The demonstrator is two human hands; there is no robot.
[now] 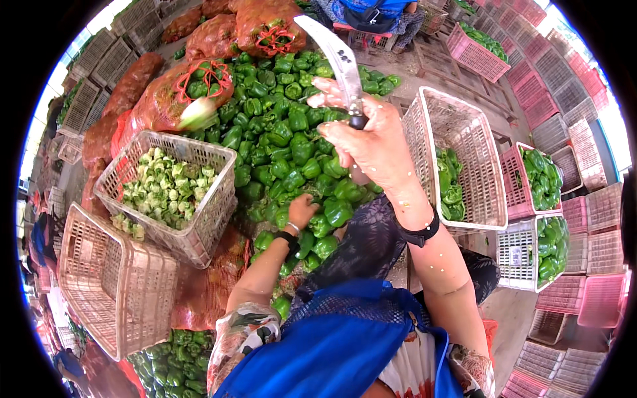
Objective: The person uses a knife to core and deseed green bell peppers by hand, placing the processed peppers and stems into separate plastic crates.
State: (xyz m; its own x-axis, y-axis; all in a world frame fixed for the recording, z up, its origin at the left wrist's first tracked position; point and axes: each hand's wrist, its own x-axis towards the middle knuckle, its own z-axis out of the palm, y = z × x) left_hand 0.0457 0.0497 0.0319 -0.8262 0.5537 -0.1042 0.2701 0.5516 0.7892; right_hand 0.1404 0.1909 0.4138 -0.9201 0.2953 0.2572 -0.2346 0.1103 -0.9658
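A heap of green bell peppers (282, 132) spreads across the ground before me. My left hand (303, 211) reaches down into its near part, fingers curled over a green bell pepper that is mostly hidden beneath them. Raised over the heap's right side is my right hand (371, 139), which keeps a curved knife (342, 63) with a black handle between thumb and palm, blade pointing up and away. Its other fingers are spread. Pale bits stick to that hand and forearm. A blurred pale green piece (197, 114) shows at the heap's left, in front of a mesh sack.
A crate of pale green pepper cores (169, 186) stands left, beside a tilted crate (93, 265). At right, an upright crate (488, 166) holds some peppers; fuller crates (524, 255) stand beyond. Red mesh sacks (156, 106) line the far left. Another person (378, 13) sits ahead.
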